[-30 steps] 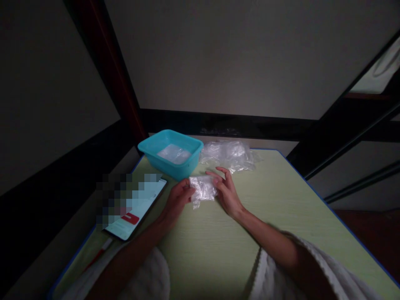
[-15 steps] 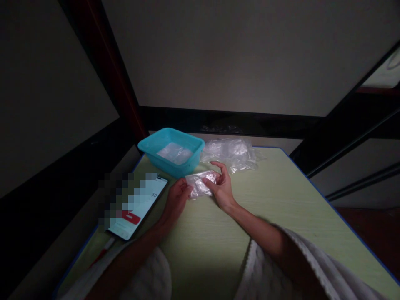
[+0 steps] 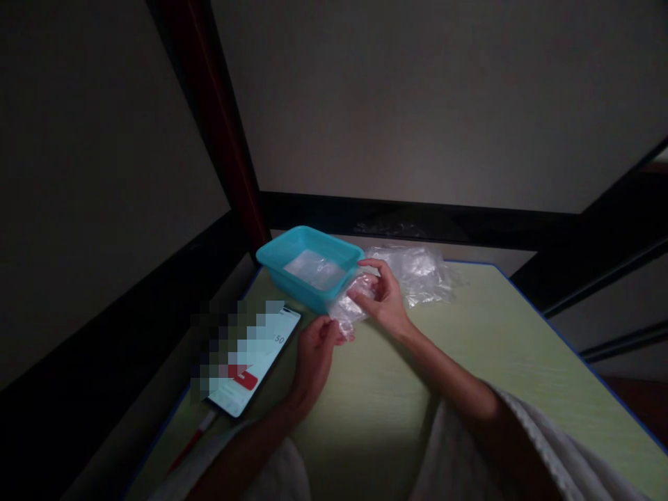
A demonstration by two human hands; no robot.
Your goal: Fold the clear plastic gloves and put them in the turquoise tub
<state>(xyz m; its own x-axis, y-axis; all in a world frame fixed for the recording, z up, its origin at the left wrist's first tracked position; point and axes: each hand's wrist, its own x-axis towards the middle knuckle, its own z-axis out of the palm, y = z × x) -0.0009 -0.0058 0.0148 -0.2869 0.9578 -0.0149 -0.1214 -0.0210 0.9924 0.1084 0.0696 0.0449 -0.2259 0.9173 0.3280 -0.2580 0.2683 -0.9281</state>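
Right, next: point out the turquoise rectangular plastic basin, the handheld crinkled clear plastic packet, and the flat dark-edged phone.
Turquoise basin (image 3: 303, 292): head view, outer front wall.
Handheld packet (image 3: 347, 305): head view, middle of its face.
Flat phone (image 3: 261, 360): head view, lit screen.

A loose, off-white right sleeve (image 3: 446, 456) with soft folds and a bumpy, scalloped-looking edge opens wide around a bare forearm (image 3: 449, 369), while a matching pale left sleeve (image 3: 289, 470) hangs rounded, its texture dim, both hands (image 3: 389, 300) being bare too.

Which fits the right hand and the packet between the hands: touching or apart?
Touching: the head view shows the right hand with its thumb on the packet.
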